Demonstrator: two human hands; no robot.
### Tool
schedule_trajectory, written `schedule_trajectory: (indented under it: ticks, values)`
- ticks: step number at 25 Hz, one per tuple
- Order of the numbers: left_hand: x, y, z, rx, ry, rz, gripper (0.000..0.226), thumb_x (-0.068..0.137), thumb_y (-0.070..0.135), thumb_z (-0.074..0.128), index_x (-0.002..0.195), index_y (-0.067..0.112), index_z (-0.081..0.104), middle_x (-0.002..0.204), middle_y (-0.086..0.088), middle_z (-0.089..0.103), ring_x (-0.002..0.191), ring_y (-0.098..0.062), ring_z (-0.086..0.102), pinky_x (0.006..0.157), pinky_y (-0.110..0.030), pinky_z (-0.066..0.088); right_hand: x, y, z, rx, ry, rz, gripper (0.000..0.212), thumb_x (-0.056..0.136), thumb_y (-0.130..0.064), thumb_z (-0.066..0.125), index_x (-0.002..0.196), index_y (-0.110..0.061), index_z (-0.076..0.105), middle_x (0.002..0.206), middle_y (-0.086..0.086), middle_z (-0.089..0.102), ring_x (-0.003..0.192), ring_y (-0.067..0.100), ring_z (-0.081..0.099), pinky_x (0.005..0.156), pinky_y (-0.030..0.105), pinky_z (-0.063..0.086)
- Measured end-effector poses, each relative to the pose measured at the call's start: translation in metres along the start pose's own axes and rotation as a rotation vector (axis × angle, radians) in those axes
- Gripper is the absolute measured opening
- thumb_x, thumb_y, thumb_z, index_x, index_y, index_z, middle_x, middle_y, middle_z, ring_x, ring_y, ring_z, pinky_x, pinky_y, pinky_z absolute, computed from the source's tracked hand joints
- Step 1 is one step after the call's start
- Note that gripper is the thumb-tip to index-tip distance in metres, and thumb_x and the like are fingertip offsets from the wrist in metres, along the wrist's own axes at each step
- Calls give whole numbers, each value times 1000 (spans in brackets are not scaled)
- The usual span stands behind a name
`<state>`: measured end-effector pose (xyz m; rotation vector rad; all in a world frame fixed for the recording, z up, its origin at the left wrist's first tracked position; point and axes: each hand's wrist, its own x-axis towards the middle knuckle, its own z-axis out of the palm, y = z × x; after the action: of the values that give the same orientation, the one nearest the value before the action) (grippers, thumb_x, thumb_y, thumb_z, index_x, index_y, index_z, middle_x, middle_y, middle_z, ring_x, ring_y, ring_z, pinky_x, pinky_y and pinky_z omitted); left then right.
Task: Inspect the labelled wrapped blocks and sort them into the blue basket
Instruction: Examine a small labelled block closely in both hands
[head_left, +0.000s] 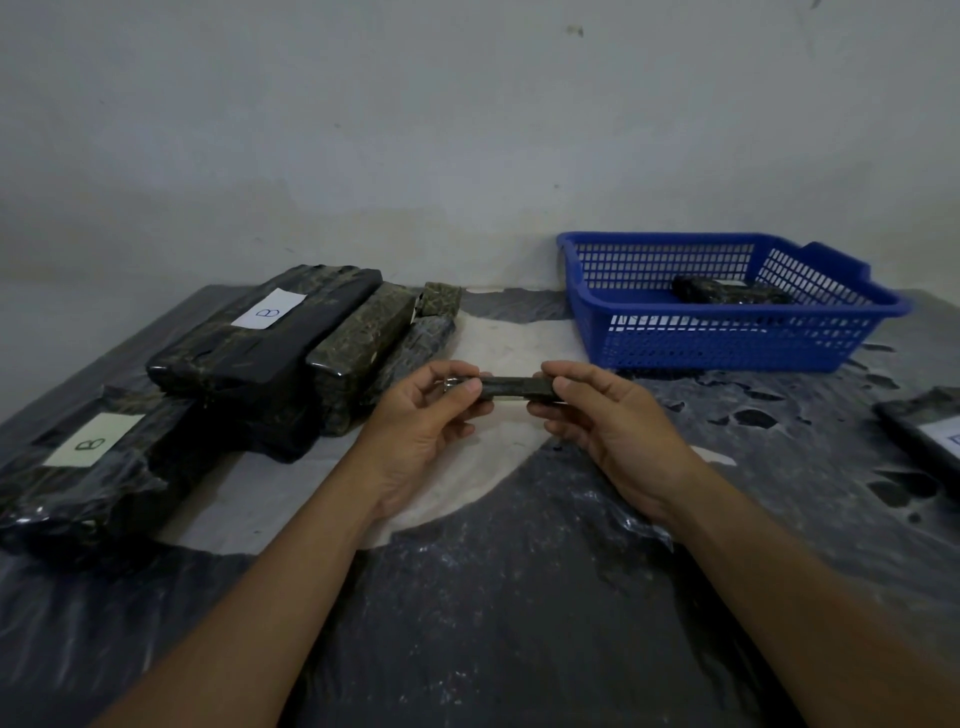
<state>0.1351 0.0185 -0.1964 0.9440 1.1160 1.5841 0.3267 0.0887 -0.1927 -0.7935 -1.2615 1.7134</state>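
— Hands meet at the middle of the table (519, 597): what do they hold?

— One small dark wrapped block (511, 388), raised level above the plastic-covered surface. The left hand (421, 415) pinches one end, thumb on the near side and fingers curled behind; the right hand (608, 415) grips the other end the same way. Both sets of fingers are narrow, closed on the block.

— And the blue basket (737, 332)?

— It stands near the far right edge of the table, against the wall (467, 130). One wrapped block in the basket (727, 291) lies on its floor.

— What waits along the left side?

— A stack of wrapped blocks (311, 338) sits toward the far left, its top block bearing a white label (268, 309) marked "B". Nearer the left edge lies another block (93, 483) with a "B" label. A dark labelled block (930, 436) is cut off at the right edge; its letter cannot be read.
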Motion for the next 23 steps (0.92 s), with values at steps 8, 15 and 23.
schedule_trajectory:
  ticks: [8, 15, 23]
  values:
    - [-2, -2, 2, 103, 14, 58, 11, 93, 6, 67, 100, 15, 67, 99, -1, 79, 87, -13, 75, 67, -20, 56, -1, 2, 3, -117, 31, -69, 14, 95, -11, 69, 107, -14, 74, 104, 9, 80, 94, 20, 77, 78, 23, 63]
    - [-4, -2, 5, 182, 17, 78, 9, 92, 9, 71, 99, 15, 69, 97, -3, 77, 86, -11, 74, 65, -18, 55, -3, 7, 6, -224, 71, -133, 11, 92, -15, 75, 102, -11, 73, 99, 13, 78, 88, 19, 75, 74, 23, 61]
    - [-6, -3, 6, 309, -63, 104, 9, 96, 11, 67, 103, 13, 71, 108, -5, 78, 96, -14, 74, 71, -20, 55, -6, 13, 7, -555, 154, -207, 33, 78, -42, 86, 98, -22, 69, 91, -2, 73, 84, 15, 69, 76, 31, 59]
